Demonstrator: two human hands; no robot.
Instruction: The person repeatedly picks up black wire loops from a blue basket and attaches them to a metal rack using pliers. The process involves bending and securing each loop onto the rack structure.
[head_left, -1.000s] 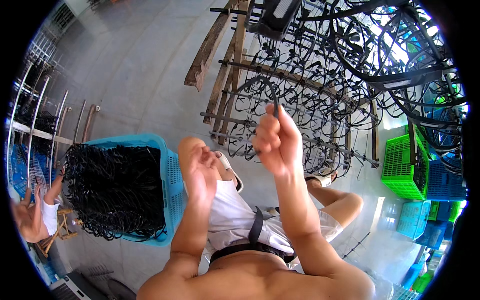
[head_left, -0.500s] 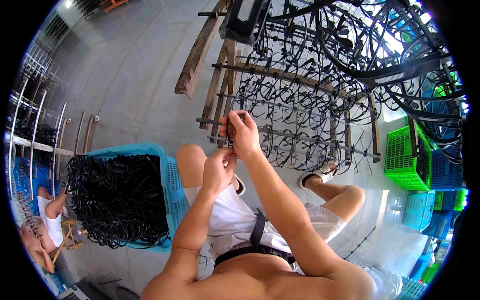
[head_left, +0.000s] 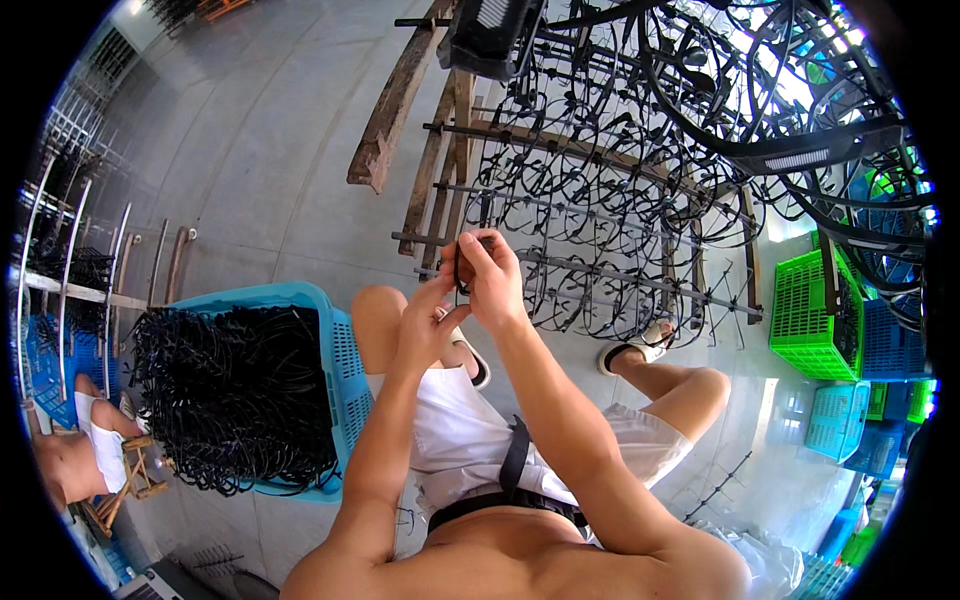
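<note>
A small dark looped piece (head_left: 460, 270), possibly a thin cord or plastic strip, sits in my right hand (head_left: 492, 280). The fingers of that hand are curled closed around it, hiding most of its shape. My left hand (head_left: 424, 322) is just below and to the left, its fingertips reaching up against the right hand and the piece. Its thumb stands apart from the fingers, with nothing visible between them. Both hands are above the floor, in front of my knees and beside the near end of a rack (head_left: 600, 268) hung with many black looped parts.
Left of my leg stands a blue basket (head_left: 345, 370) heaped with black strips (head_left: 235, 400). Black straps (head_left: 790, 155) hang at upper right. Green (head_left: 800, 310) and light-blue crates (head_left: 835, 425) stand at right. Another person (head_left: 85, 455) sits at far left near metal racks.
My left thumb has come away from its fingers, and those fingers have moved up toward the right hand. My right hand has shifted slightly down. The person at far left has changed posture.
</note>
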